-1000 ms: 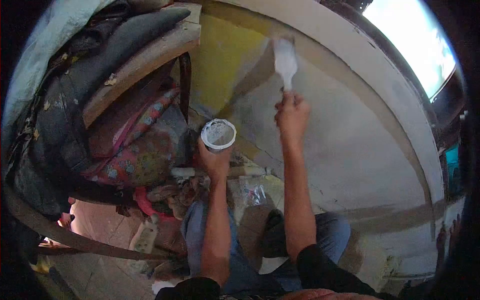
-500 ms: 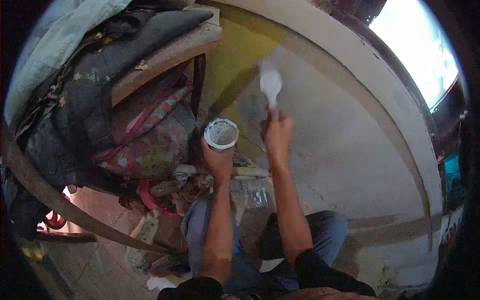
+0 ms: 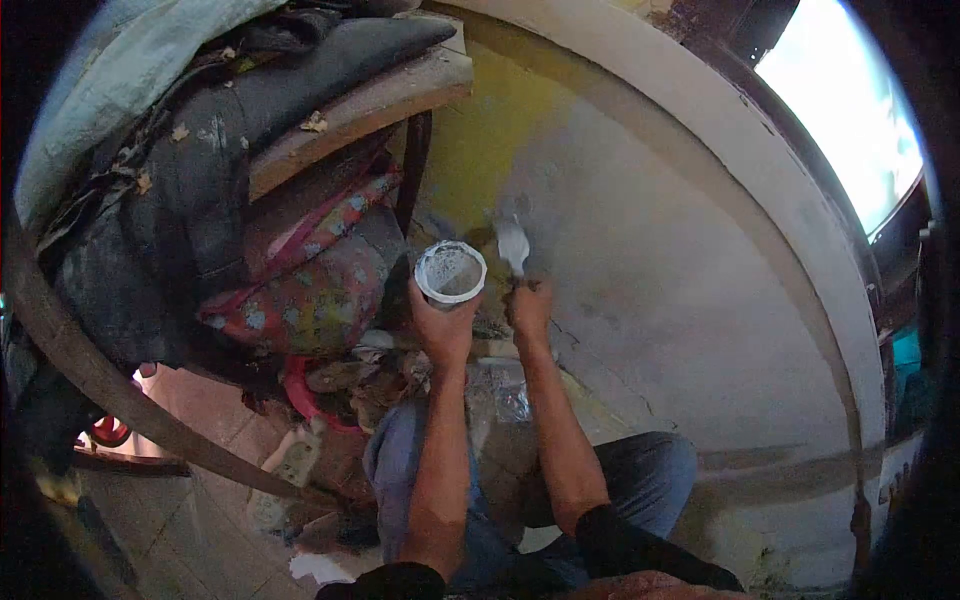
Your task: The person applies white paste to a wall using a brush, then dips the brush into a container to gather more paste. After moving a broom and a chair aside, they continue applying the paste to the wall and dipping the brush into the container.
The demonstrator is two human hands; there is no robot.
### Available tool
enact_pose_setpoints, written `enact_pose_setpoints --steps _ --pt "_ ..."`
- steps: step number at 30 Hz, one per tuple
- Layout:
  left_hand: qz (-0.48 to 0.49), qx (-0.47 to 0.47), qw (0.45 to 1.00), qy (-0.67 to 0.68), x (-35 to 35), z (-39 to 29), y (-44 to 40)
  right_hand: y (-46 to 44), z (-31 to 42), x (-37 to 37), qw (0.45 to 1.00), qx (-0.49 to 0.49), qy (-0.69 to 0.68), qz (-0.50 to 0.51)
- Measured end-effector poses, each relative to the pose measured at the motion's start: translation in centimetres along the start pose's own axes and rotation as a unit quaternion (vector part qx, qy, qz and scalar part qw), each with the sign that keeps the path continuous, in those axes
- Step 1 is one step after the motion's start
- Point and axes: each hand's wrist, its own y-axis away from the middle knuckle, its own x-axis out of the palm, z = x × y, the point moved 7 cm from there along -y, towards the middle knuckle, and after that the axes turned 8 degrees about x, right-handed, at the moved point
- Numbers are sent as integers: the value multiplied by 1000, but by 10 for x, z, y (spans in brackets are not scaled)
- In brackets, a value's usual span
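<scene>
My left hand [image 3: 446, 325] is wrapped round a white-rimmed cup [image 3: 451, 272], held upright with its opening towards me and pale residue on its inner wall. Just to the right, my right hand [image 3: 530, 306] grips the handle of a white-coated brush [image 3: 513, 245], whose head points up and away from me. The brush is close to the wall [image 3: 680, 270], which is yellow at the upper left and greyish white elsewhere. Whether the brush tip touches the wall cannot be made out. A small gap separates the cup from the brush.
On the left a wooden shelf [image 3: 370, 110] bears dark cloth [image 3: 190, 200]. Under it lies a flowered bag [image 3: 310, 300]. A curved bar [image 3: 150, 420] crosses the lower left. A pipe [image 3: 490, 348] and a clear plastic wrapper [image 3: 512, 402] lie low near my knees.
My right hand and the brush have moved down and left, closer to the cup. My left hand still holds the cup, slightly further right. The view has shifted a little.
</scene>
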Motion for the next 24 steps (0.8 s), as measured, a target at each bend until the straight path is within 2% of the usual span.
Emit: enact_pose_setpoints --steps 2,5,7,10,11,12,14,16,20,24 --pt "10 -16 999 -26 2 4 3 46 75 -36 997 -8 -70 -18" --pt "15 -26 999 18 6 16 3 97 206 -79 979 -96 -176 -22" --pt "32 -37 999 18 7 13 1 94 238 -85 970 -145 -193 -29" --pt "37 -16 998 42 5 11 -3 82 237 -77 970 -143 -194 -19" --pt "36 -16 998 47 3 8 -5 72 209 -69 981 -100 -162 -33" --pt "40 -36 997 63 3 6 -4 61 175 -63 989 -55 -130 -49" --pt "44 -61 994 78 5 10 -1 49 93 -37 980 6 -195 -36" --pt "1 -25 999 -25 2 14 1 8 -38 -8 984 78 -151 -50" --pt "24 -26 999 5 5 17 -1 77 9 -26 976 151 -158 22" --pt "15 -35 997 63 7 14 0 102 148 -74 974 -12 -221 50"
